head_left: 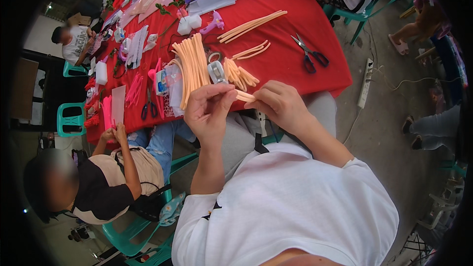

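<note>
Just over the near edge of the red-covered table, a short folded peach pipe cleaner [245, 96] is stretched between my two hands. My left hand [209, 111] pinches one end of it between thumb and forefinger. The opposite end sits in the closed fingertips of my right hand [278, 102]. Right beyond them lie a small pile of folded peach pipe cleaners [240, 75] and a grey tape dispenser [217, 72]. A thick bundle of long peach pipe cleaners [191, 69] rests to their left. Further off are looser peach stems [252, 26].
Scissors [309, 55] with dark handles lie open at the right on the red tablecloth [300, 17]. A pink glue gun [214, 22] is beyond the bundle. On my left a seated person [106, 175] handles pink stems. A power strip [365, 83] stretches along the floor at right.
</note>
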Motion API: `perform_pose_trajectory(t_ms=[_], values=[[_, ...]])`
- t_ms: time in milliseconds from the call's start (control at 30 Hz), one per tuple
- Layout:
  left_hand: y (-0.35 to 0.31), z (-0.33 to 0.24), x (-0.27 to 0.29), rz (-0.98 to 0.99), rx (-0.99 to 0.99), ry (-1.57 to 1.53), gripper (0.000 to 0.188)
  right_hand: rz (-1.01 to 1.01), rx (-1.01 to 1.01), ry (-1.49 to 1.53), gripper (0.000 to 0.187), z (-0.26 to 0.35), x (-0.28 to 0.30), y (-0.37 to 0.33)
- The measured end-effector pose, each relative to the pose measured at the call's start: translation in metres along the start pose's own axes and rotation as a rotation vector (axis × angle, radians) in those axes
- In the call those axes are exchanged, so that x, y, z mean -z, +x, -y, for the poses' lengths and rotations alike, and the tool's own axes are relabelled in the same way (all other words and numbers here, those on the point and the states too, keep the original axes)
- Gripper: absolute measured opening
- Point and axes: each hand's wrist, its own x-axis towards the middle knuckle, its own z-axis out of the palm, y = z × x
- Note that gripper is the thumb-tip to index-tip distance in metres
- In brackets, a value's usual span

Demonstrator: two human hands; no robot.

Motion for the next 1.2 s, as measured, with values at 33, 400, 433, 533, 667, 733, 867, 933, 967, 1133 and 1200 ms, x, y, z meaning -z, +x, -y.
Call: perform_pose_trajectory(t_ms=[33,400,433,533,667,733,867,933,967,1133,1200], values=[[-0.001,0.002,0.000,0.000,0.011,0.014,0.022,0.004,-0.008,-0.009,0.025,-0.003,-0.001,-0.001],[0.062,0.150,0.021,0.107,0.329,0.327,0.026,0.184,-0.288,-0.247,0.060,-0.076,-0.009,-0.010],[0.069,0.168,0.024,0.160,0.403,0.433,0.027,0.173,-0.307,-0.253,0.052,-0.086,-0.010,-0.014],[0.086,0.202,0.021,0.340,0.411,0.908,0.029,0.202,-0.349,-0.291,0.044,-0.107,-0.006,-0.020],[0.092,0.245,-0.003,0.521,0.026,1.459,0.020,0.184,-0.418,-0.277,0.037,-0.125,-0.005,-0.022],[0.094,0.264,-0.011,0.613,-0.079,1.556,0.014,0.173,-0.440,-0.260,0.036,-0.130,-0.006,-0.021],[0.093,0.273,-0.018,0.637,-0.036,1.560,0.006,0.173,-0.522,-0.224,0.034,-0.143,-0.003,-0.027],[0.095,0.279,-0.008,0.578,-0.046,1.544,0.005,0.174,-0.553,-0.194,0.034,-0.146,-0.004,-0.026],[0.095,0.279,-0.007,0.536,-0.036,1.539,0.004,0.167,-0.545,-0.176,0.033,-0.148,-0.005,-0.026],[0.106,0.266,-0.005,0.447,0.097,1.274,0.009,0.138,-0.586,-0.068,0.030,-0.154,-0.009,-0.020],[0.113,0.264,0.000,0.428,0.157,1.186,0.013,0.134,-0.590,-0.033,0.028,-0.151,-0.012,-0.015]])
